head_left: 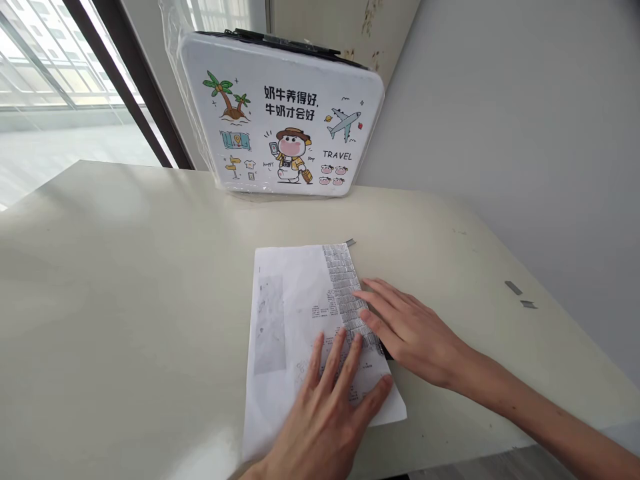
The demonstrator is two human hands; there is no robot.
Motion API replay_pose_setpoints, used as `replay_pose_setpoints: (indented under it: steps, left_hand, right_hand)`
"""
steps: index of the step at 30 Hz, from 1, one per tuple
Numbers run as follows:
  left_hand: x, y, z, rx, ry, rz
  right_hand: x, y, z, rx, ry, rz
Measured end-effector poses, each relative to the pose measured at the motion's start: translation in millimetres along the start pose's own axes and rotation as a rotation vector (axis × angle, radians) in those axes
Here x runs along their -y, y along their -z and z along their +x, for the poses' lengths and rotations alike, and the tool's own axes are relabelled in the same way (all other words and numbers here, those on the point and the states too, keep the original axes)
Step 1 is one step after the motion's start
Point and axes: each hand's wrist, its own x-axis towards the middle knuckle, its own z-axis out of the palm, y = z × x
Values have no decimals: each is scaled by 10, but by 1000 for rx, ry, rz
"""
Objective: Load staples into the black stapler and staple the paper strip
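Left hand [325, 407] flat atop paper sheet [295, 320]

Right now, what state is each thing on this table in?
Paper sheet: lying flat, printed side up.
Staple strips: laid in rows along the sheet's right edge.
Left hand: flat on the sheet, fingers spread.
Right hand: fingertips on the staple strips.
Illustrated case: closed, upright, plastic-wrapped.
Loose staple pieces: lying apart, near the wall.

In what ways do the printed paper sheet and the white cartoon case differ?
The paper sheet lies flat on the table under both hands; the cartoon case stands tilted against the wall, untouched. The sheet carries grey print and rows of staples; the case has coloured drawings and plastic wrap. Both are white.
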Motion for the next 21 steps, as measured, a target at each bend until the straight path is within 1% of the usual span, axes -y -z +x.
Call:
replay_pose_setpoints:
  steps: [6, 9, 11, 16, 19, 21]
  left_hand:
    - [-11, -8, -4, 2, 1, -10]
    - [-13, -21, -10, -8, -1, -10]
    - [-9, -26, -11, -20, 3, -10]
    - [-2, -15, 3, -31, 14, -15]
    - [-3, -11, 16, -36, 8, -15]
    - [-2, -14, 19, -35, 11, -19]
  right_hand:
    - [43, -29, 29, 34, -37, -33]
    - [53, -58, 40, 18, -27, -78]
    - [57, -104, 42, -10, -5, -119]
    - [93, -279, 60, -161, 70, -236]
    - [127, -315, 89, -169, 79, -254]
    - [133, -265, 95, -149, 87, -213]
